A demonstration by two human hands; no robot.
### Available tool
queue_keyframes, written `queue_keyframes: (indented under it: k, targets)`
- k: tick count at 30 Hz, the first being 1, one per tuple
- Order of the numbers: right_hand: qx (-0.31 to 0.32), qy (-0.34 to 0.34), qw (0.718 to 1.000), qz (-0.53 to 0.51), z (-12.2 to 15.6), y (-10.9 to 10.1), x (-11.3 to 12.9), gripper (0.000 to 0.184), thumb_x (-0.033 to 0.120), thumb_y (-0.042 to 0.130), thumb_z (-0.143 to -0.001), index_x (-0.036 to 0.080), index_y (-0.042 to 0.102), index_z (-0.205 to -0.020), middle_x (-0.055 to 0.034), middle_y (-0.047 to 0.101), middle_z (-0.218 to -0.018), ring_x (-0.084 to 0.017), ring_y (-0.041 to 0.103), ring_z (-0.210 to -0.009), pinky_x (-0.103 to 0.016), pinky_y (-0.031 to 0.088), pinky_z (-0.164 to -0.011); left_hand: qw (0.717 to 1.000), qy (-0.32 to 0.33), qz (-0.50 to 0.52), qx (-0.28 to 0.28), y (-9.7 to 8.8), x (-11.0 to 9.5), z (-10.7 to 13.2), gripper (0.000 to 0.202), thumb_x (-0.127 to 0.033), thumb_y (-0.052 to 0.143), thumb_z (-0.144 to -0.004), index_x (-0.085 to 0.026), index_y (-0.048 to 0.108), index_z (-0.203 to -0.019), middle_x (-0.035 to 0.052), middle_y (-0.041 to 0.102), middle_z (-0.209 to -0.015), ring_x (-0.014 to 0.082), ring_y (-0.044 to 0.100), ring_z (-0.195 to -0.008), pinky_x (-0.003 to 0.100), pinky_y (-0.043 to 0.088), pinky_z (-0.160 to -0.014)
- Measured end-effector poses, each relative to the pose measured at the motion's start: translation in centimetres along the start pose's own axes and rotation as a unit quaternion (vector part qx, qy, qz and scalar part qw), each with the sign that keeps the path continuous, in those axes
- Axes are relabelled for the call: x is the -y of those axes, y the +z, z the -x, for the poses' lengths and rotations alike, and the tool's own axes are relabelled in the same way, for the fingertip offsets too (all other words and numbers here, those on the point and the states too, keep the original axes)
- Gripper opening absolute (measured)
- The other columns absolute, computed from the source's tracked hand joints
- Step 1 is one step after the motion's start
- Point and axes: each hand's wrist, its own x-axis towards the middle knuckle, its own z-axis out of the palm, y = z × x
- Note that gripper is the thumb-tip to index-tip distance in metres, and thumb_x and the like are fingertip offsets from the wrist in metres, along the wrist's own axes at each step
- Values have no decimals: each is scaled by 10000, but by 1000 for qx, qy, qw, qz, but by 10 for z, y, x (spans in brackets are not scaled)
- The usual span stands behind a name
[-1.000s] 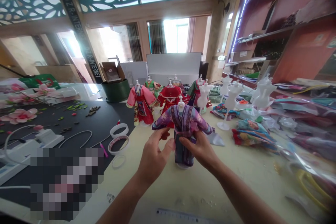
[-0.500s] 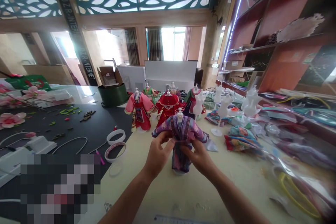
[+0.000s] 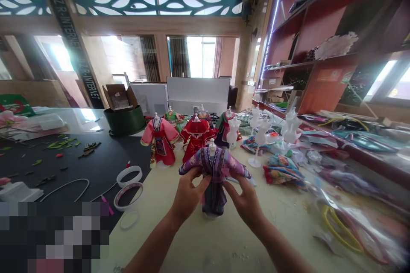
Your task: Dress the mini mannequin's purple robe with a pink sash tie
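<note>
A small white mannequin in a purple robe (image 3: pixel 214 166) stands on the cream table (image 3: pixel 205 239) right in front of me. My left hand (image 3: pixel 188 194) pinches the robe's fabric at the waist from the left. My right hand (image 3: pixel 245 199) grips the robe at the waist from the right, fingers curled onto the cloth. Behind it stand other dressed mannequins, one in a pink robe (image 3: pixel 159 140) and one in a red robe (image 3: pixel 196 136).
Bare white mannequins (image 3: pixel 261 134) and folded colourful fabrics (image 3: pixel 282 170) lie to the right. Tape rings (image 3: pixel 128 183) sit at the left beside a black mat (image 3: pixel 64 166) strewn with small pieces. A green bin (image 3: pixel 125 120) holds a cardboard box. Yellow-handled scissors (image 3: pixel 336 226) lie at the right.
My view has swung right and slightly down, so everything shifted left. Both hands stay on the purple robe at the waist, fingers shifting a little on the cloth.
</note>
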Motion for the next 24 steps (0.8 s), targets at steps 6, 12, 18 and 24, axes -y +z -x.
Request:
queue_keyframes:
  k: [6,12,18,24]
  targets:
    - [-52,-30,998,4,-6,7,4,156,255,544,-818,171,647,-899,-63,690,-826,-216,623,-760,-318,481,-676,1000,9,-27,1,-2,2,2,240,-322,571,-786,-148,636,-938,65,658,-904,204,587,-890,298,437,-817]
    - [-74,-42,996,0,-9,14,2,108,244,577,-795,188,653,-848,-33,682,-767,-189,618,-693,-289,477,-638,1000,8,11,-4,-2,5,-4,263,-346,592,-770,-126,621,-911,68,652,-864,210,592,-882,302,450,-802]
    - [-81,-42,996,-3,-16,11,9,74,224,576,-789,190,635,-761,-12,656,-699,-166,593,-645,-263,459,-603,1000,6,13,-1,-2,-3,-8,240,-323,616,-752,-119,640,-877,59,666,-829,197,606,-829,283,456,-763]
    - [-98,-31,994,-29,-21,10,10,105,245,563,-804,185,625,-744,-10,644,-695,-161,586,-659,-266,455,-633,1000,9,6,12,0,-10,-8,232,-311,622,-749,-124,643,-886,66,675,-861,202,615,-851,291,460,-783]
